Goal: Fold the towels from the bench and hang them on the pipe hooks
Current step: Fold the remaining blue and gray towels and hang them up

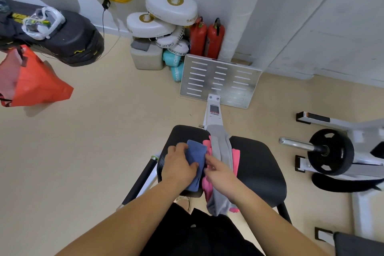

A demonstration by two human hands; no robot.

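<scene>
A blue towel (196, 158), folded into a narrow strip, lies on the left pad of the black bench (259, 164). My left hand (179, 165) lies on its left side, thumb curled over the cloth. My right hand (218, 170) touches the towel's right edge with its fingertips. Just to the right, a grey towel (221, 147) drapes along the gap between the pads and hangs over the near edge. A pink towel (235, 160) lies under the grey one, showing on both sides. No pipe hooks are in view.
A slotted metal footplate (220, 81) stands beyond the bench. White boxing pads (170, 8) and two red fire extinguishers (207, 37) sit by the wall. A barbell plate (330, 151) lies to the right, an orange bag (35, 81) to the left.
</scene>
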